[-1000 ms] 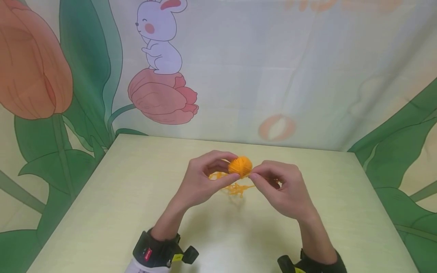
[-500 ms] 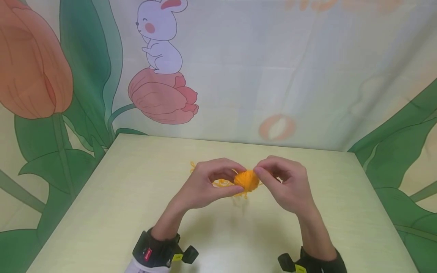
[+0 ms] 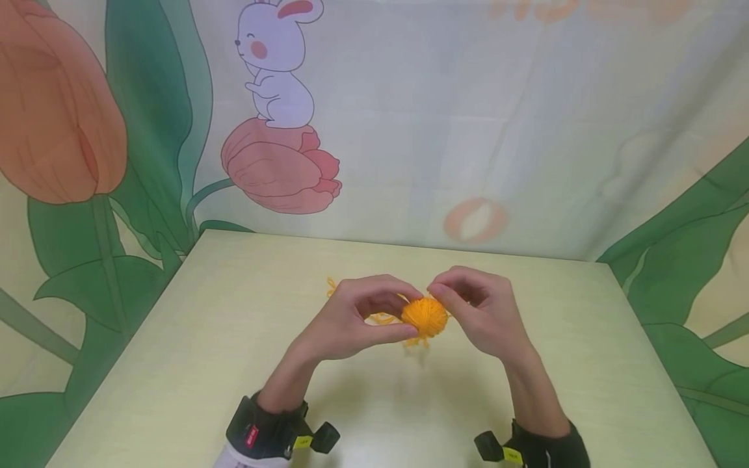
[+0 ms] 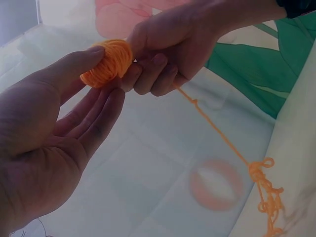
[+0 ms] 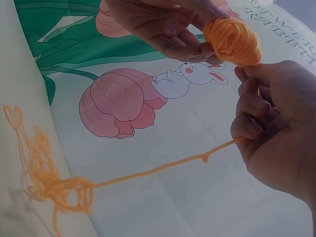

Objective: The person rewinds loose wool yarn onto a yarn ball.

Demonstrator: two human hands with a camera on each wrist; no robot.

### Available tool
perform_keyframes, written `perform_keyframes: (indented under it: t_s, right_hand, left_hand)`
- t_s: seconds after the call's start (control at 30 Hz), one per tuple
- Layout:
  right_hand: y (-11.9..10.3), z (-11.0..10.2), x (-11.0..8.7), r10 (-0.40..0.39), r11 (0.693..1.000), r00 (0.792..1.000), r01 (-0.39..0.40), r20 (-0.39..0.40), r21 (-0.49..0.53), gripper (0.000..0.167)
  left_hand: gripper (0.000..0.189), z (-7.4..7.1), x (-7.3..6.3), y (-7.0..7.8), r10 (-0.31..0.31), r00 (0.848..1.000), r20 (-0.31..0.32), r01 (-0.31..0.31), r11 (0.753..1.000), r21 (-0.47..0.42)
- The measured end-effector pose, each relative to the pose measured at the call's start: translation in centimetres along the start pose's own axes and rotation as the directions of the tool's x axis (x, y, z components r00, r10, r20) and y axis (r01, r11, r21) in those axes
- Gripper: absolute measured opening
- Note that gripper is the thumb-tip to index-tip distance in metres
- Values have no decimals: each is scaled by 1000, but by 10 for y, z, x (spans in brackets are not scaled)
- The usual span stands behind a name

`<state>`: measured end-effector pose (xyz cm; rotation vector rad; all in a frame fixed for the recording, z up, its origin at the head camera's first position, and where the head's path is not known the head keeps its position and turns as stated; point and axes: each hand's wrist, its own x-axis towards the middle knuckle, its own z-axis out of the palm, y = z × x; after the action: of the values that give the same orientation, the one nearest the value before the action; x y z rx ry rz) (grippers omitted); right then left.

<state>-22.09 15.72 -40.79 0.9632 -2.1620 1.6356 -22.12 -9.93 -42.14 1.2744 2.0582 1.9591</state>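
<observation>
A small ball of orange yarn (image 3: 425, 317) is pinched between the thumb and fingers of my left hand (image 3: 358, 318), above the table. Close against the ball's upper right side, my right hand (image 3: 488, 312) pinches the yarn strand, its other fingers curled. From under those fingers the strand (image 5: 163, 168) runs taut, with a small knot in it, to a loose tangle of yarn (image 5: 59, 190) in the right wrist view. The left wrist view shows the same tangle (image 4: 266, 192) at lower right. In the head view my left hand and the ball hide most of it.
The pale table (image 3: 193, 338) reaches back to a hanging cloth (image 3: 409, 130) printed with tulips and a rabbit. Each wrist wears a black strap; the left one (image 3: 266, 429) carries a small black block.
The ball has moved slightly right and nearer to me and has turned in my left hand. My right hand has circled from the ball's lower right to its top, the strand moving with it.
</observation>
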Motion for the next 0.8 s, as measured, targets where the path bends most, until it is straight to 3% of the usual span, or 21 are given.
perform_keyframes:
  t_s: [0.23, 0.5, 0.8]
  right_hand:
    - [8, 5, 1, 4, 1000, 1000, -4, 29, 16, 14]
    - [12, 9, 2, 26, 998, 994, -21, 104, -52, 16]
    - [7, 12, 2, -76, 987, 985, 96, 154, -131, 21]
  left_hand:
    - [45, 0, 0, 2, 25, 999, -44, -26, 999, -30]
    - [45, -2, -1, 2, 5, 987, -158, -10, 1000, -29]
    - [44, -2, 0, 3, -32, 958, -285, 35, 999, 7]
